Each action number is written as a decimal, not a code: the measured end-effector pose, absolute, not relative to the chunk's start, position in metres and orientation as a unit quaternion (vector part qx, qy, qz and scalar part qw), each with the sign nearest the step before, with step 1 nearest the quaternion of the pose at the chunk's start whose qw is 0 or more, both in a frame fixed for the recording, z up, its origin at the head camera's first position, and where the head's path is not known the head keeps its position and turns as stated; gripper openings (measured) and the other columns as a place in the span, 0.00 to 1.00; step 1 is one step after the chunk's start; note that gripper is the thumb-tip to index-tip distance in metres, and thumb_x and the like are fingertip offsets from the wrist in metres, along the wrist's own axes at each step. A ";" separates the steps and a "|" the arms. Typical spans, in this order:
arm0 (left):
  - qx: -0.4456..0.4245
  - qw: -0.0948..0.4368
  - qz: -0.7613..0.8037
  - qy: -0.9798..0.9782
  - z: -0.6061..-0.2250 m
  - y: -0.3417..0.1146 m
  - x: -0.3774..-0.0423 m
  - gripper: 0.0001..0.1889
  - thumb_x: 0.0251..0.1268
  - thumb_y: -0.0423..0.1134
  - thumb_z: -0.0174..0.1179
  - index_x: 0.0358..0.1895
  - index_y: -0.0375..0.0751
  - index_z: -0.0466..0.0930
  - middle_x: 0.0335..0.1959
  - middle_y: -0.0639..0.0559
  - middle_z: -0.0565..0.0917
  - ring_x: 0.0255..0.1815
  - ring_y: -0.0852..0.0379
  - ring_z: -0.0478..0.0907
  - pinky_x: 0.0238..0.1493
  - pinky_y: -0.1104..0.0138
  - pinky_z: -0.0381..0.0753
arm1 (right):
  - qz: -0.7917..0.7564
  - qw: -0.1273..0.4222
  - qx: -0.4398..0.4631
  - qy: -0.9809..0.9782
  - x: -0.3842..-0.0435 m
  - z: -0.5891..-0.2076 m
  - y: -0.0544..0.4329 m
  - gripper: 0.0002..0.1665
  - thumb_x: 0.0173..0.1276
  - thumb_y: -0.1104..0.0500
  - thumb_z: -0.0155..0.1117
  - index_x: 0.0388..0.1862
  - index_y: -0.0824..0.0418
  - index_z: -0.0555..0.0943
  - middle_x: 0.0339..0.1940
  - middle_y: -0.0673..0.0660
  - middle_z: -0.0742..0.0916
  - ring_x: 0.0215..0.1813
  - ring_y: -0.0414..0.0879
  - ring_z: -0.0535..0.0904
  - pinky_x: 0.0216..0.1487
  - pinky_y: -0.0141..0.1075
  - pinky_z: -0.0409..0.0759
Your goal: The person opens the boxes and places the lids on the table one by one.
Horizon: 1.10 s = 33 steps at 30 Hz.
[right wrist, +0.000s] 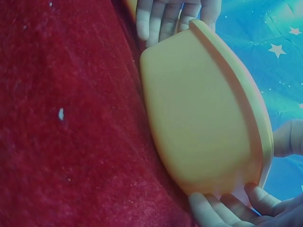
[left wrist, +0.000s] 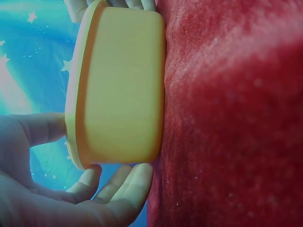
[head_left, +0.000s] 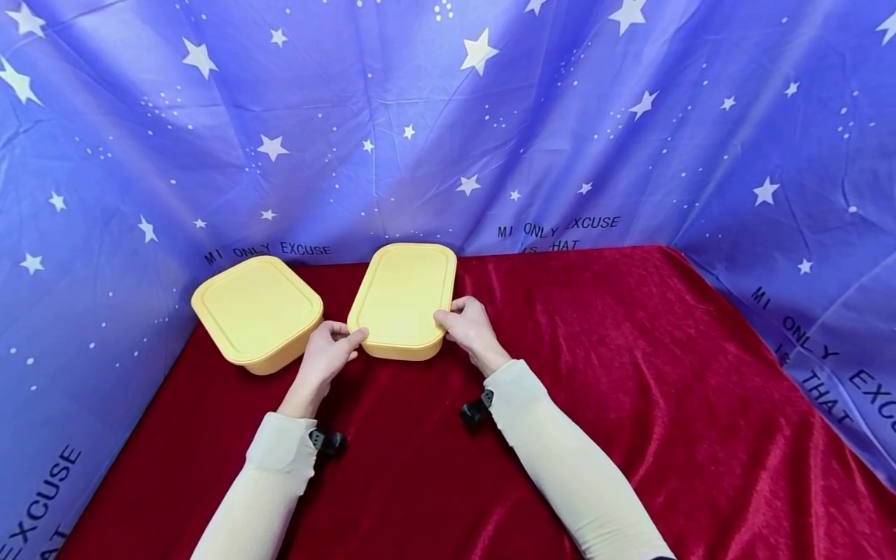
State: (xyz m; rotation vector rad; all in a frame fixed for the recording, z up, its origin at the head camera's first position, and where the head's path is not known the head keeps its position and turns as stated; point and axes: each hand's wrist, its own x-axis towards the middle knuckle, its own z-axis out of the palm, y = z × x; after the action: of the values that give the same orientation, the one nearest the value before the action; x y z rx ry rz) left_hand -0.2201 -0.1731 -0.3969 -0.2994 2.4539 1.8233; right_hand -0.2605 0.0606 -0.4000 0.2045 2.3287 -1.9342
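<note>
A yellow lidded food container point(head_left: 404, 295), rectangular with rounded corners, sits on the red cloth with a hand at each side. My left hand point(head_left: 329, 350) grips its near left corner, thumb on the lid's edge and fingers against the side wall. On the other side my right hand point(head_left: 470, 327) holds the right edge near the front corner, its thumb over the lid rim. In the left wrist view the container point(left wrist: 123, 85) shows its plain side wall below the lid lip. The right wrist view shows fingers point(right wrist: 213, 210) along the wall under the rim.
A second yellow lidded container point(head_left: 257, 311) stands just left of my left hand. Red velvet cloth point(head_left: 630, 350) covers the table, wrinkled at the right. A blue star-printed curtain point(head_left: 420, 101) hangs close behind the containers and along both sides.
</note>
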 end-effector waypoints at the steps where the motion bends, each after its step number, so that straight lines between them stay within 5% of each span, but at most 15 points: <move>1: -0.095 0.034 0.597 0.796 -0.397 -0.173 -0.220 0.25 0.64 0.41 0.60 0.56 0.27 0.64 0.49 0.39 0.70 0.53 0.44 0.75 0.55 0.56 0.77 | -0.636 0.053 0.067 0.767 -0.260 -0.400 0.060 0.19 0.54 0.63 0.60 0.45 0.67 0.70 0.39 0.60 0.78 0.33 0.49 0.78 0.31 0.31 0.78; 12: -0.096 0.028 0.642 0.760 -0.402 -0.171 -0.225 0.24 0.66 0.38 0.57 0.61 0.30 0.66 0.53 0.38 0.72 0.54 0.49 0.73 0.58 0.57 0.75 | -0.636 0.046 0.048 0.769 -0.262 -0.402 0.060 0.27 0.54 0.63 0.64 0.53 0.68 0.69 0.40 0.60 0.79 0.34 0.46 0.77 0.33 0.32 0.78; 33: -0.097 0.036 0.718 0.689 -0.402 -0.164 -0.222 0.19 0.63 0.30 0.59 0.52 0.29 0.63 0.43 0.42 0.71 0.40 0.58 0.78 0.54 0.54 0.77 | -0.657 0.053 0.061 0.749 -0.262 -0.399 0.065 0.21 0.56 0.66 0.59 0.50 0.68 0.69 0.40 0.60 0.78 0.31 0.45 0.78 0.38 0.40 0.82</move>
State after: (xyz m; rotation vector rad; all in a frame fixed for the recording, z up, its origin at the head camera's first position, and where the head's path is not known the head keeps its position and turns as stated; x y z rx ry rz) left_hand -0.2224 -0.1637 -0.4016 -0.2981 2.1160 2.2047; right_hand -0.2620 0.0647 -0.3991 0.1854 2.2780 -1.9977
